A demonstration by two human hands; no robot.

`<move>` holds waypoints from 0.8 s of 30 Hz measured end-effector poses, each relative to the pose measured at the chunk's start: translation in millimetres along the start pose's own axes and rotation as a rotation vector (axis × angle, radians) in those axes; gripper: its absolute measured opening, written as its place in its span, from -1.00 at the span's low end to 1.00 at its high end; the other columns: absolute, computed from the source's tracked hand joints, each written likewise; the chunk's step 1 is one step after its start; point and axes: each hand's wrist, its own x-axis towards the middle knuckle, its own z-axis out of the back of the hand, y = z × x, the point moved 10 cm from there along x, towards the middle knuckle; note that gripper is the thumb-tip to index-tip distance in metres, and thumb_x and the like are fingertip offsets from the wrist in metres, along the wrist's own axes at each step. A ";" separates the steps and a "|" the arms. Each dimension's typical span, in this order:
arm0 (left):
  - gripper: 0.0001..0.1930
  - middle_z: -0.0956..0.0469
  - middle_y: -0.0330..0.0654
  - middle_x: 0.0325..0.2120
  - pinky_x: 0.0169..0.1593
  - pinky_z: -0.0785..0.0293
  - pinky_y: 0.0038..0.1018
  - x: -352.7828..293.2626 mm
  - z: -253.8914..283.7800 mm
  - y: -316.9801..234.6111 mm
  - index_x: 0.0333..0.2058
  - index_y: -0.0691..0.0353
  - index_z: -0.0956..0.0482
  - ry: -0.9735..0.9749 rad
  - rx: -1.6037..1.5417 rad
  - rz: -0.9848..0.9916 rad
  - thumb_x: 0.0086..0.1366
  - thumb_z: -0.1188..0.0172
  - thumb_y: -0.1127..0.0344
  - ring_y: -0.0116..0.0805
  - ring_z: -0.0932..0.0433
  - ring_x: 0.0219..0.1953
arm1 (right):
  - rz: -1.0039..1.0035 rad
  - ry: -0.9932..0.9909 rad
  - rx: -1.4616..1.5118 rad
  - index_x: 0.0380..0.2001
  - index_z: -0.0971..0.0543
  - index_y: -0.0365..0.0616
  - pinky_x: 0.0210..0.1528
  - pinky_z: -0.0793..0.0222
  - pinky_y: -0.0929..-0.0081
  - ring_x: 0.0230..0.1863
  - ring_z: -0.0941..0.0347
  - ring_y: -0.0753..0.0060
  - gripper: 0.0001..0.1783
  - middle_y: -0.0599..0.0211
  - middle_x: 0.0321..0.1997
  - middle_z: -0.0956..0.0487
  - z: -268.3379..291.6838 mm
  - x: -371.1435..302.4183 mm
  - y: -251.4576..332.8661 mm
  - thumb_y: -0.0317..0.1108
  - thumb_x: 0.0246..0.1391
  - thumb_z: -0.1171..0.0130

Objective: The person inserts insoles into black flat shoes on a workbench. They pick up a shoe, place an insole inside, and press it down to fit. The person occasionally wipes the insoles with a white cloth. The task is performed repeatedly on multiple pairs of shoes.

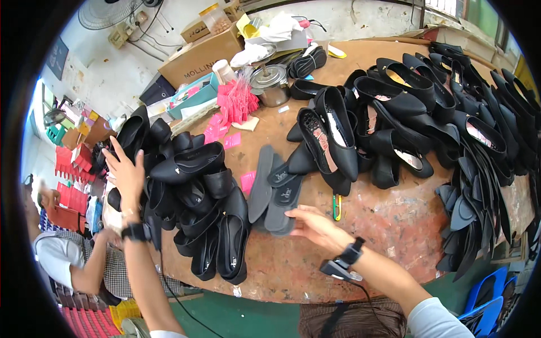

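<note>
My left hand (127,173) rests with fingers spread against the left side of a heap of black flat shoes (197,191) at the table's left edge, holding nothing. My right hand (313,224) reaches left with fingers apart toward a small stack of grey and black insoles (274,194) lying on the table, its fingertips at the edge of the lowest insole. Both wrists wear black bands. A second large pile of black shoes (394,112) covers the middle and right of the table.
The worn brown table (389,225) also holds a long stack of black insoles (479,191) at the right, pink tags (234,101), a metal pot (269,84) and cardboard boxes (203,53). A seated person (67,253) is at the lower left. Blue chairs (487,298) stand lower right.
</note>
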 end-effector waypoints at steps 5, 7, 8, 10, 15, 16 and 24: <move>-0.21 0.00 0.23 0.38 0.45 0.14 -0.19 -193.0 44.9 -155.0 0.35 0.44 -0.05 0.541 -0.739 -0.284 0.29 -0.23 0.21 0.05 0.04 0.44 | 0.000 0.005 0.089 -0.09 -0.50 -0.16 0.08 -0.49 0.48 -0.04 -0.56 0.53 -0.79 0.37 -0.08 -0.61 24.9 -99.5 15.3 -0.46 0.20 -0.12; -0.10 0.03 0.25 0.38 0.45 0.15 -0.25 -292.9 18.8 -192.2 0.37 0.46 0.06 0.965 -1.155 -0.092 0.27 -0.27 0.14 0.01 0.10 0.46 | 0.019 -0.023 0.044 -0.19 -0.50 -0.11 -0.06 -0.47 0.48 -0.10 -0.53 0.60 -0.87 0.44 -0.14 -0.60 45.2 -126.3 7.3 -0.41 0.19 -0.13; -0.04 0.01 0.27 0.37 0.43 0.07 -0.26 -348.1 -13.7 -185.8 0.38 0.45 0.11 1.084 -1.220 0.157 0.24 -0.32 0.14 0.00 0.02 0.43 | 0.026 -0.032 0.022 -0.23 -0.51 -0.09 -0.13 -0.45 0.48 -0.13 -0.51 0.63 -0.91 0.47 -0.17 -0.59 52.1 -139.3 2.1 -0.39 0.18 -0.14; 0.02 -0.02 0.25 0.35 0.38 -0.09 -0.22 -386.2 -31.9 -199.2 0.38 0.43 0.12 1.097 -1.278 0.428 0.16 -0.41 0.21 0.01 -0.13 0.37 | 0.113 -0.093 -0.117 -0.26 -0.51 -0.09 -0.20 -0.41 0.51 -0.20 -0.47 0.66 -0.93 0.49 -0.20 -0.57 83.6 -154.9 -3.6 -0.41 0.17 -0.14; -0.05 -0.36 0.07 0.14 0.07 -0.51 -0.33 -398.2 -20.8 -211.2 0.35 0.34 -0.03 1.008 -1.550 0.869 0.01 -0.39 0.65 -0.16 -0.51 0.03 | 0.231 -0.297 -0.594 -0.29 -0.52 -0.22 -0.34 -0.35 0.53 -0.39 -0.38 0.68 -0.88 0.49 -0.39 -0.52 135.7 -180.8 12.2 -0.42 0.12 -0.18; -0.05 -0.41 0.04 0.10 0.08 -0.49 -0.35 -406.6 -29.9 -209.1 0.34 0.35 -0.07 1.054 -1.596 0.890 0.00 -0.40 0.64 -0.19 -0.52 0.01 | 0.229 -0.359 -0.748 -0.18 -0.54 -0.26 -0.15 -0.40 0.52 -0.27 -0.49 0.57 -0.81 0.47 -0.36 -0.58 144.2 -182.9 11.8 -0.45 0.13 -0.14; -0.69 -0.62 -0.18 -0.27 -0.14 -0.53 -0.50 -327.6 75.3 -150.9 -0.12 0.38 -0.53 0.742 -1.308 0.473 0.11 -0.28 0.60 -0.43 -0.59 -0.27 | 0.756 -0.533 -1.239 0.11 -0.41 -0.31 0.06 -0.42 0.32 0.12 -0.46 0.10 -0.52 -0.05 0.07 -0.53 68.2 -234.1 60.6 -0.30 0.19 -0.18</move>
